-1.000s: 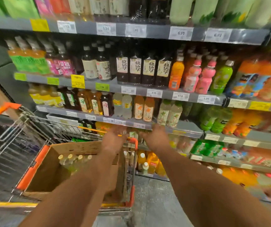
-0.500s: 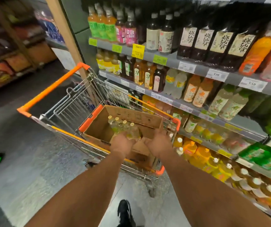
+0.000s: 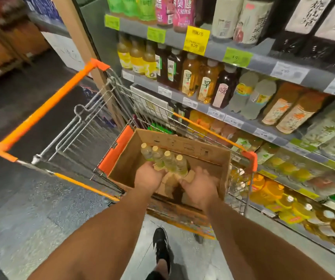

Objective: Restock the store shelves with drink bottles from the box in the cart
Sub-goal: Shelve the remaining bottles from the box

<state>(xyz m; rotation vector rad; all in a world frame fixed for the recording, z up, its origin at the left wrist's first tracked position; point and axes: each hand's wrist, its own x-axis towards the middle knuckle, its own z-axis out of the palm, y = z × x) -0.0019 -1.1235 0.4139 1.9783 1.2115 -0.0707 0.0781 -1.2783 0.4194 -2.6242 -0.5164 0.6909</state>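
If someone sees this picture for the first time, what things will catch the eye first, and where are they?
First, the two bare arms reaching from the bottom into the cardboard box in the orange-trimmed cart, the left hand and right hand at a row of four pale bottles. Then the shelves on the right, packed with colourful drinks.

Black shoe point(image 3: 161, 245) (bare forearms)

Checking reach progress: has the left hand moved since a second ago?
Yes. The left hand went from the cart's far rim down into the box, onto the bottles.
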